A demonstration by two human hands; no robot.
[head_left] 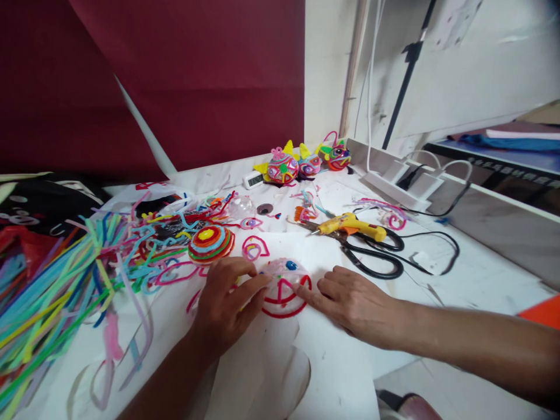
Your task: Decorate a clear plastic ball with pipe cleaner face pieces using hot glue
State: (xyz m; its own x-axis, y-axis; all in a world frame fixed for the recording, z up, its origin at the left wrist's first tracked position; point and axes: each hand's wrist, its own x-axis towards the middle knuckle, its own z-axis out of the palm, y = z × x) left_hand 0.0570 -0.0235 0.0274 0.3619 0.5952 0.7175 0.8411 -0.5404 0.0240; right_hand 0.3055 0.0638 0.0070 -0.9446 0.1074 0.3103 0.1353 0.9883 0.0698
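A clear plastic dome [286, 291] lies on the white paper in front of me, with red pipe cleaner around its rim and bent across its face. My left hand [231, 297] pinches its left edge between thumb and fingers. From the right, my right hand [350, 300] reaches in, index finger stretched out onto the red pipe cleaner and the other fingers loosely bent. Behind the left hand sits a dome [210, 244] covered in rings of coloured pipe cleaner. A pink pipe-cleaner teardrop shape [255, 249] lies flat close by.
Loose pipe cleaners [79, 280] spread over the left side. A yellow glue gun [350, 226] rests on black-handled scissors [376, 262] at right. Finished pipe-cleaner fish [283, 168] and a small digital timer [252, 180] stand at the back, near a power strip [396, 189].
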